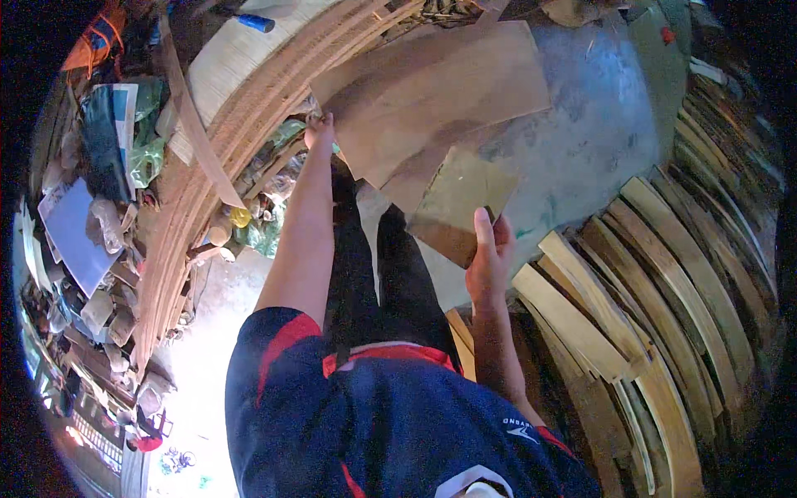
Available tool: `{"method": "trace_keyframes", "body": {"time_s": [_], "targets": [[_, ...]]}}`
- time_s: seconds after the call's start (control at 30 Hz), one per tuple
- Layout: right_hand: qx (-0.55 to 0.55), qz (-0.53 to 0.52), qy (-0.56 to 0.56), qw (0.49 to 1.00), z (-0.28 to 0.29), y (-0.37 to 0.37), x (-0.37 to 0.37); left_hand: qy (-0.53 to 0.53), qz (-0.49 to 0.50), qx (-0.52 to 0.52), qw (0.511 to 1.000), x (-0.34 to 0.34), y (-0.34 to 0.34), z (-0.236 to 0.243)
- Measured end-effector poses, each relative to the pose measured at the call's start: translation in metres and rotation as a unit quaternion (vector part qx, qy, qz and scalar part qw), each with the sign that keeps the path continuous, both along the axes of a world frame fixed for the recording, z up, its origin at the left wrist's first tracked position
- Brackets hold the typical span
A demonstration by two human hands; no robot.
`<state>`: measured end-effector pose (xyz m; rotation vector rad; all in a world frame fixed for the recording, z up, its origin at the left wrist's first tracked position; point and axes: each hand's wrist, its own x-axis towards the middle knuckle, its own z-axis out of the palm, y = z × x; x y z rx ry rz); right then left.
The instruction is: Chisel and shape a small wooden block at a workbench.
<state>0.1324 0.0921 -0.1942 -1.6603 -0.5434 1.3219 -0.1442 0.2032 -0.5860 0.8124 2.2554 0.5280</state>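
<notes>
A wide, thin brown board (432, 83) reaches across in front of me over the pale floor. At its left edge is my left hand (320, 131), arm stretched out, the fingers closed on the board's edge. Closer to me, my right hand (488, 257) grips a smaller, roughly square tan sheet (465, 192) at its lower right side. The thumb lies on top of that sheet, and the other fingers are mostly hidden. The small sheet overlaps the near side of the brown board; whether they touch, I cannot tell.
Long stacked planks (228, 137) curve along the left, with a loose wooden strip (195, 133) leaning across them. Clutter, plastic bags and a white sheet (79, 232) lie beyond. Rows of wooden boards (664, 274) fill the right side. A blue cylinder (256, 22) rests at the top.
</notes>
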Motion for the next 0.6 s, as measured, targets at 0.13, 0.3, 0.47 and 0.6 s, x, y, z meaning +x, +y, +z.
{"method": "trace_keyframes", "body": {"time_s": [0.13,0.3,0.47,0.6], "targets": [[0.006,-0.016,-0.014,1.0,-0.013,-0.02,0.025,-0.006,-0.055,-0.126,0.991,0.049,0.003,0.02],[0.007,-0.028,-0.014,0.999,-0.015,-0.04,0.037,0.039,-0.136,-0.106,0.984,0.033,-0.015,0.025],[0.022,-0.017,0.005,1.0,-0.008,-0.047,0.036,0.016,-0.132,-0.091,0.987,0.013,-0.06,0.03],[-0.022,-0.044,-0.055,0.997,-0.01,-0.056,0.067,-0.137,-0.083,-0.167,0.973,0.128,-0.097,0.069]]}}
